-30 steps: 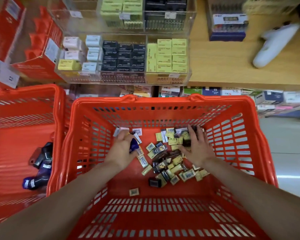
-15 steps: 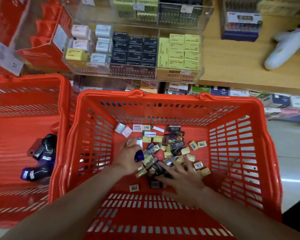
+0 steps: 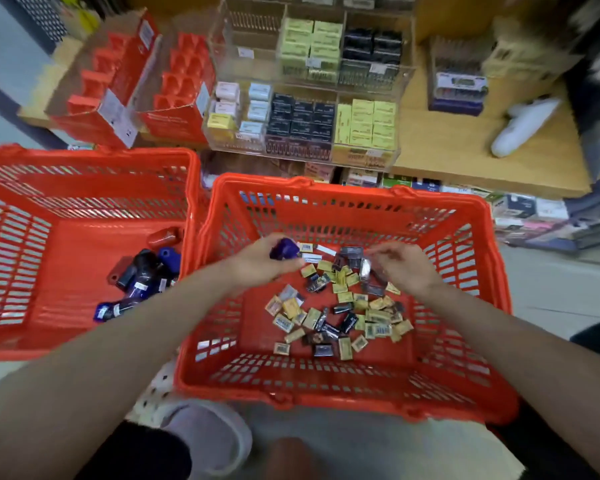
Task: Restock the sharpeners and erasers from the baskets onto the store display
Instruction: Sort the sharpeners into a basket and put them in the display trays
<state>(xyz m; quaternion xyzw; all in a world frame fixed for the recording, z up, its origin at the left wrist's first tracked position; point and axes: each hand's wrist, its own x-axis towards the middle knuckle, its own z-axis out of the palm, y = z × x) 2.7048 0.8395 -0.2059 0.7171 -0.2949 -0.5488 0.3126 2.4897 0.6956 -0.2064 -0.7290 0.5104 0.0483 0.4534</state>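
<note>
My left hand pinches a purple sharpener; my right hand grips erasers; the display sits upper centre, nearer left.

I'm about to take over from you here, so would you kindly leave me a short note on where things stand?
Left hand: grips a purple sharpener above the right basket.
Right hand: pinches small wrapped erasers, blurred.
Right basket: many loose erasers on its floor.
Left basket: several dark sharpeners.
Clear display: partly filled, one upper compartment looks empty.
Left: nearly everything in both baskets.
</note>
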